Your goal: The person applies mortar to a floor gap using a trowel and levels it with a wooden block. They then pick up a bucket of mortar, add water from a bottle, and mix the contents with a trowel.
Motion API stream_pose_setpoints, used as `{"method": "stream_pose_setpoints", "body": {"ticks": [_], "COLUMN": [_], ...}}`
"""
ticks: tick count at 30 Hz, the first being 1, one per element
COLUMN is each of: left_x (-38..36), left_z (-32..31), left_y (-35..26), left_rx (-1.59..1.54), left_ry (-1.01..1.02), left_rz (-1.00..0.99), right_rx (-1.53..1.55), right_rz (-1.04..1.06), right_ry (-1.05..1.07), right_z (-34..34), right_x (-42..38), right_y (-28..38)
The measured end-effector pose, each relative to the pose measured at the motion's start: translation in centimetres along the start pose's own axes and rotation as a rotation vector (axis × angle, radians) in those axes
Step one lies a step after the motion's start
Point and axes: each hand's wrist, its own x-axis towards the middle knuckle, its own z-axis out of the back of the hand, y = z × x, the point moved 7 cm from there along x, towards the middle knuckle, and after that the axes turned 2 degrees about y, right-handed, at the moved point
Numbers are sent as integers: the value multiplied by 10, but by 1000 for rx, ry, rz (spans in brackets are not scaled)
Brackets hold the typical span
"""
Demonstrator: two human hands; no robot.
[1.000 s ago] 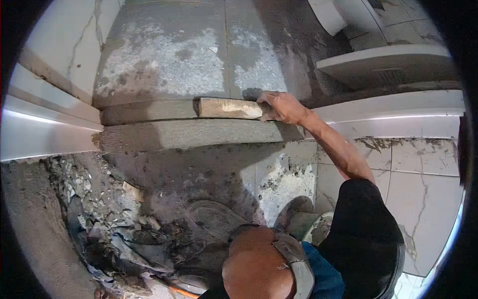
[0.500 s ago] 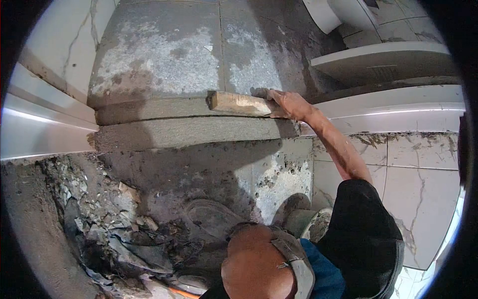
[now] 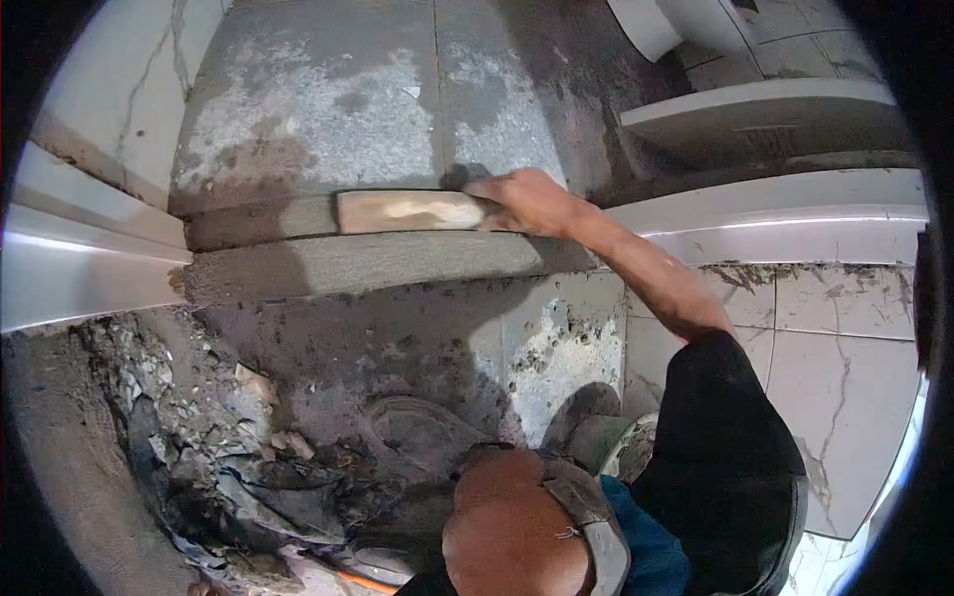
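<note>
My right hand (image 3: 537, 204) is closed around the right end of a short wooden block (image 3: 393, 212). The block lies lengthwise along a raised strip of grey mortar (image 3: 417, 258) that crosses the doorway. The underside of the block is hidden, and so are some of my fingers. My left hand is not in view.
White door frame parts stand at the left (image 3: 89, 248) and right (image 3: 775, 219) of the strip. Rubble (image 3: 189, 407) lies at the lower left. A bucket (image 3: 601, 437) is partly hidden beside my right sleeve. Dusty floor tiles (image 3: 348, 109) extend beyond.
My right hand has moved left along the mortar strip with the wooden block. The block's broad face now shows more.
</note>
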Motion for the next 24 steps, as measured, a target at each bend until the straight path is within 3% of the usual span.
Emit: {"method": "stream_pose_setpoints", "body": {"ticks": [3,7,10,14,19,22,24], "left_x": [-1,-5,-4,1,-12,-21,-17], "left_z": [-1,-2,-1,2,4,0,5], "left_y": [9,14,14,9,16,36,16], "left_rx": [86,9,56,11,-6,-145,37], "left_ry": [6,6,-22,-4,6,12,-4], "left_rz": [-105,13,-104,-17,5,178,46], "right_rx": [20,-3,-12,-24,-21,49,64], "right_rz": [34,-19,-51,-183,-163,-157,-175], "right_ry": [-29,-57,-95,-36,-107,-166,-130], "right_z": [3,-3,-8,-15,-22,-18,-16], "right_x": [8,-13,-40,-61,-70,-77,-71], "right_y": [4,-23,-49,-74,-81,-74,-72]}}
